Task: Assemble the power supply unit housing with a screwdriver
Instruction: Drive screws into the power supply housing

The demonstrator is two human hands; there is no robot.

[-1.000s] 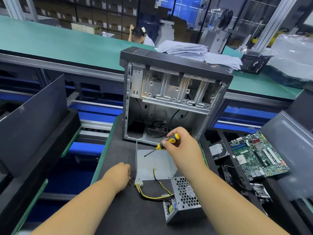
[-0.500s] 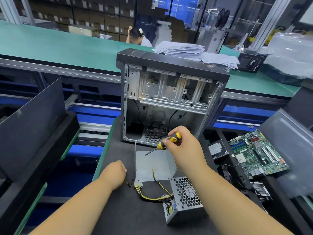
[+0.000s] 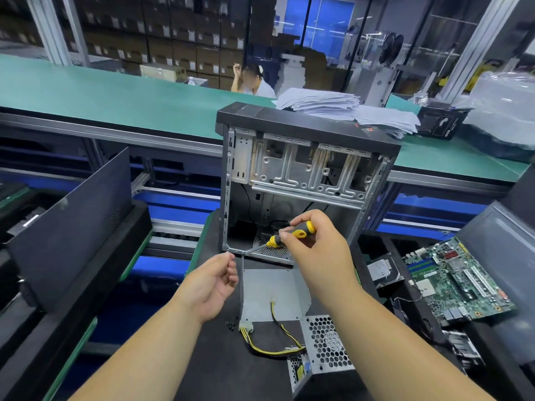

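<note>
The power supply housing lies open on the black mat: a grey metal cover plate and a perforated box joined by yellow and black cables. My right hand grips a yellow and black screwdriver, its tip pointing left and down toward my left fingertips. Turned palm up beside the plate's left edge, my left hand pinches what looks like a small screw at its fingertips. A few loose screws lie on the mat near the white connector.
An open computer case stands upright just behind the hands. A motherboard and a hard drive lie at the right. A dark side panel leans at the left. Paper stacks sit on the green bench behind.
My left hand lifted off the mat by the loose screws, turned palm up and rose to the screwdriver tip. The right hand and screwdriver stayed in place.
</note>
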